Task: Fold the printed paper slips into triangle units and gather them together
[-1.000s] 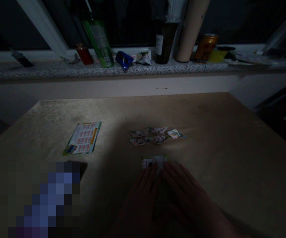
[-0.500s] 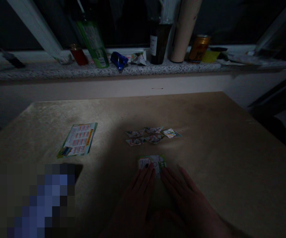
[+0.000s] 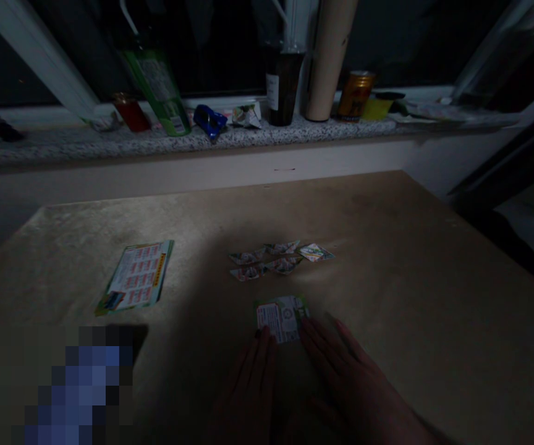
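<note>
A small printed paper sheet (image 3: 283, 314), green-edged with text on it, lies flat on the table in front of me. My left hand (image 3: 251, 377) rests with fingers stretched out, its fingertips at the sheet's lower left edge. On the other side my right hand (image 3: 341, 364) lies flat, fingers extended, with the tips touching the sheet's right edge. Beyond the sheet, several small folded paper boats (image 3: 282, 266) sit close together in two rows. At their right end is a diamond-shaped folded paper (image 3: 316, 252).
A stack of printed sheets (image 3: 137, 275) lies on the table (image 3: 410, 272) at the left. Blurred-out blocks cover the lower left corner. Along the stone windowsill (image 3: 230, 137) stand a green bottle (image 3: 160, 93), a dark bottle (image 3: 282, 89), a cardboard tube (image 3: 329, 68) and an orange can (image 3: 356, 96).
My left hand has drawn back toward me, uncovering more of the sheet. The right hand stays at its right edge. The view has shifted slightly.
</note>
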